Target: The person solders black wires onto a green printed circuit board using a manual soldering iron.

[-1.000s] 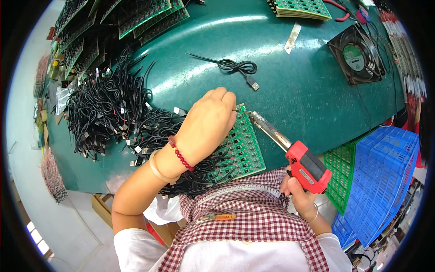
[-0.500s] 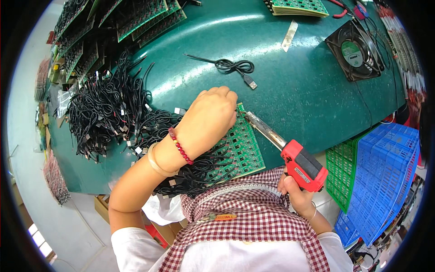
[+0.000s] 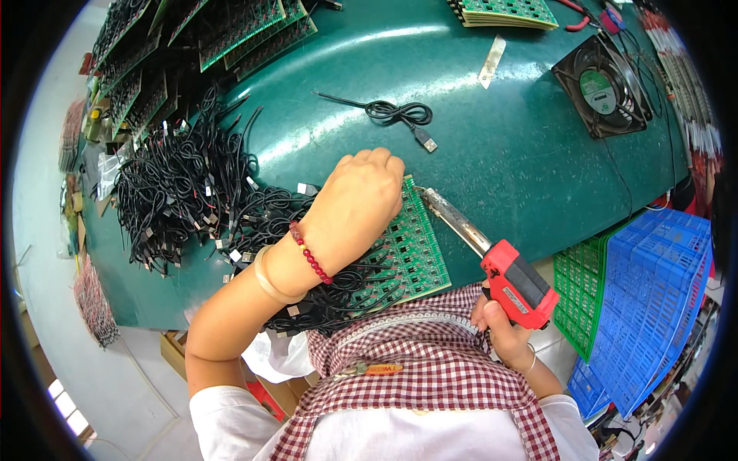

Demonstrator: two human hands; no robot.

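My left hand (image 3: 360, 201) rests with fingers curled on the top edge of a green circuit board panel (image 3: 415, 253) that lies near the front of the green table (image 3: 500, 154). Whether it pinches anything is hidden under the hand. My right hand (image 3: 503, 330) grips a red soldering gun (image 3: 516, 281) by its handle. The gun's metal barrel (image 3: 453, 217) points up-left, its tip at the panel's upper right corner beside my left fingers. Black cables (image 3: 338, 296) lie over the panel's left part, under my wrist.
A big heap of black cables (image 3: 184, 192) fills the table's left. More green boards (image 3: 246, 31) are stacked at the back left and another stack (image 3: 503, 11) at the back. A coiled black cable (image 3: 400, 115), a square fan (image 3: 603, 84), and blue and green crates (image 3: 653, 284) sit to the right.
The soldering gun's tip has stayed at the panel's top right corner. Both hands hold nearly the same place; only the view has shifted slightly.
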